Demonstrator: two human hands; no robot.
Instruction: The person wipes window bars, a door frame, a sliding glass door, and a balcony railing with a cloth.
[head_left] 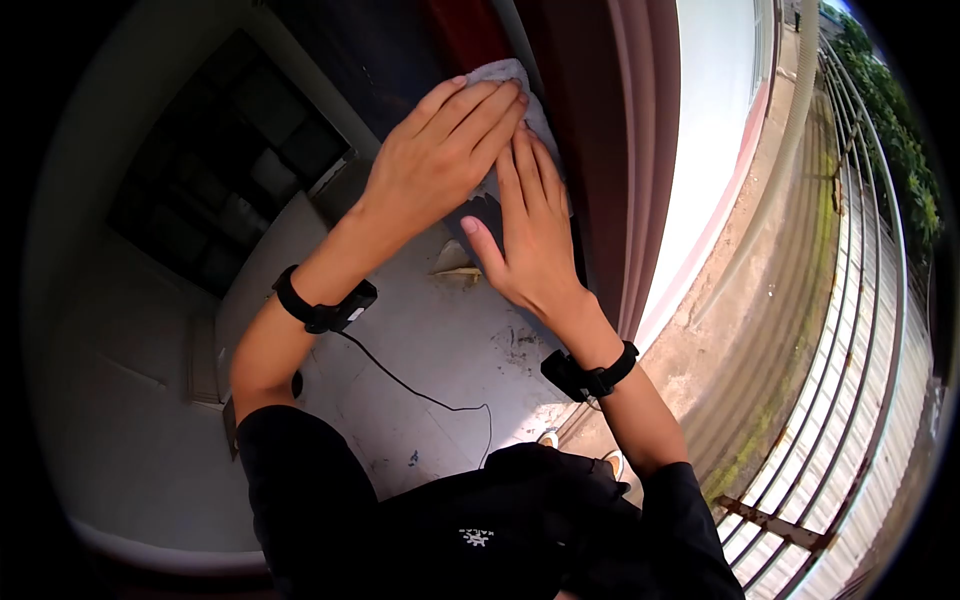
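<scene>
A light grey cloth lies against a dark, reddish upright panel, mostly covered by my hands. My left hand rests on it with the fingers stretched out flat; its thumb is hidden. Just to the right and lower, my right hand has its fingers extended upward over the cloth's lower part, thumb held apart. The fingertips of the right hand meet the edge of the left hand. Black straps with small black boxes sit on both wrists, and a thin cable runs from the left one.
Right of the panel are a dark red folded frame and a bright white surface. Metal railing bounds the outdoor ledge at far right. Below lies a stained pale floor with a dustpan-like object. A dark window is at left.
</scene>
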